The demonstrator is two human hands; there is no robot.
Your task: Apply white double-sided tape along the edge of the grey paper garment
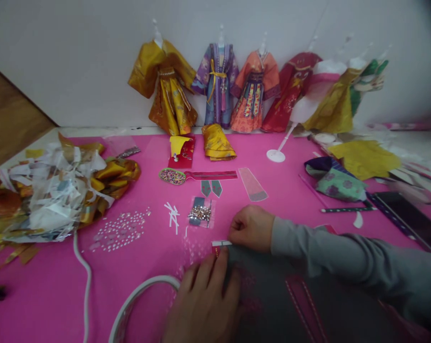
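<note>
My left hand (204,295) lies flat at the bottom centre, fingers extended, its fingertips on a small red piece (214,249) with a white strip (219,243) along its top edge. Just above and right, my right hand (251,228) is closed in a pinch beside the strip's right end; whatever is between its fingers is hidden. Beneath both hands spreads a dark grey sheet (265,290) with dotted pink outlines. A clear packet of beads (200,213) and some short white strips (172,216) rest beyond my hands.
Several small dressed figures, one in purple (219,90), stand along the wall. On the pink mat (129,267) are loose gems (122,231), a white ring (140,288), a cable (88,281) and a foil-and-plastic heap (65,190). A phone (408,216) and fabric scraps (365,157) lie right.
</note>
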